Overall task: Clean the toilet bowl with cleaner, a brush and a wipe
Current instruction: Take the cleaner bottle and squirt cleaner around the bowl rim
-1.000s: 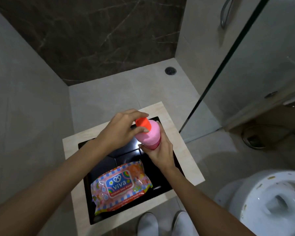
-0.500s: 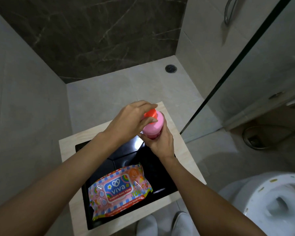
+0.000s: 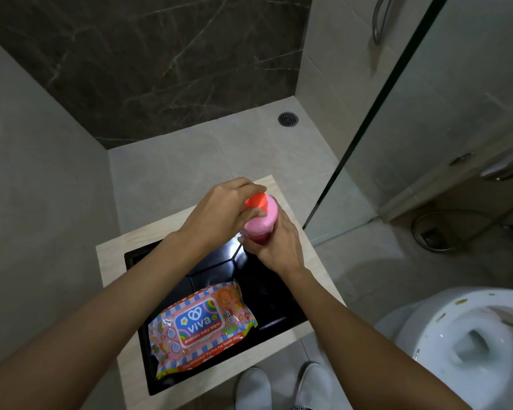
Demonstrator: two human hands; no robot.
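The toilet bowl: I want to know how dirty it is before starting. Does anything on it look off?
Yes. The toilet bowl has yellowish-brown specks scattered along its white rim and inner wall, so it looks soiled. Nothing seems spilled or broken around it.

Both hands are meeting on one bottle, bare forearms reaching in from below.

The left hand (image 3: pixel 222 208) is arching over the top, its fingers and thumb curling round the orange cap (image 3: pixel 256 201). The right hand (image 3: pixel 274 247) is sitting just below and right of the left, wrapping the pink bottle (image 3: pixel 262 221) from the side, with its fingers hidden behind the bottle. The two wrists are angling toward each other, the left forearm crossing lower left, the right lower right.
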